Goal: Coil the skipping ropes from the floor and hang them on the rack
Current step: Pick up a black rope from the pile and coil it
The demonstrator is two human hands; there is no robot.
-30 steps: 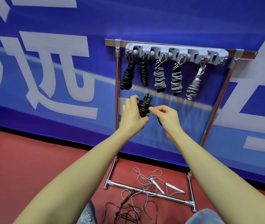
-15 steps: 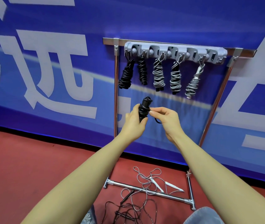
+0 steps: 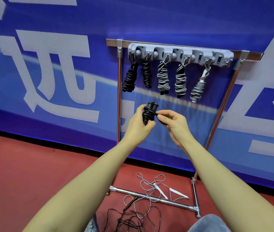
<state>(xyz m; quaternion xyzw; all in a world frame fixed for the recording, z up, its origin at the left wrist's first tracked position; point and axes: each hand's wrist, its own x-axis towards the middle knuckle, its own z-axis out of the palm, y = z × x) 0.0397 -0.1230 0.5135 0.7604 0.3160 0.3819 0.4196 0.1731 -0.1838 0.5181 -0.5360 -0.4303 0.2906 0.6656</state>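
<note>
My left hand (image 3: 139,124) grips a black skipping rope (image 3: 148,113) coiled round its handles, held upright in front of the rack. My right hand (image 3: 173,122) pinches the rope's loose end beside the coil. Above them, the grey hook rail (image 3: 181,55) of the metal rack carries several coiled ropes: two black ones (image 3: 130,77) on the left and three grey ones (image 3: 163,79) to their right. On the red floor lie a loose grey rope with white handles (image 3: 159,188) and a tangled black rope (image 3: 127,218).
The rack's chrome base bar (image 3: 151,197) lies on the floor across the loose ropes, with upright posts (image 3: 119,101) at each side. A blue banner wall (image 3: 49,72) stands right behind the rack. My knees show at the bottom edge.
My hands and the black coil have stayed at about the same height. My right hand has brought the loose end across the coil, and the free loop below it has shortened.
</note>
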